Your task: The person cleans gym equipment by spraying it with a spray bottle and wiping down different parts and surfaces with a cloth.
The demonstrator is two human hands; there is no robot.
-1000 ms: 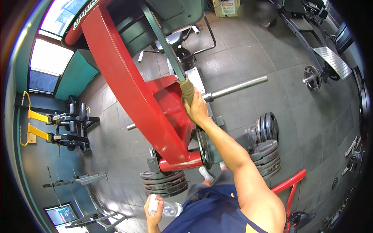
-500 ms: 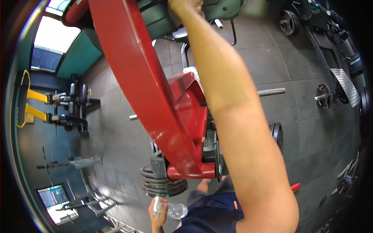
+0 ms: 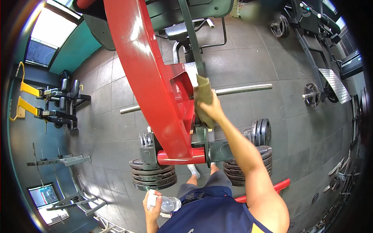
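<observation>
My right hand is closed on an olive-green cloth, held at the right side of a red machine frame. Part of the cloth overlaps a dark upright bar of the machine. Low in the view, my left hand grips a clear spray bottle with a white trigger head, close to my body. A dark green pad spans the top of the machine.
Stacks of black weight plates sit on both sides of the machine's base. A steel bar sticks out to the right. Yellow-armed equipment stands at the left, and a plate-loaded machine at the right. Grey tiles cover the floor.
My right hand has come down from the green pad at the top to the red frame's side, bringing the cloth into view. My left hand still holds the spray bottle.
</observation>
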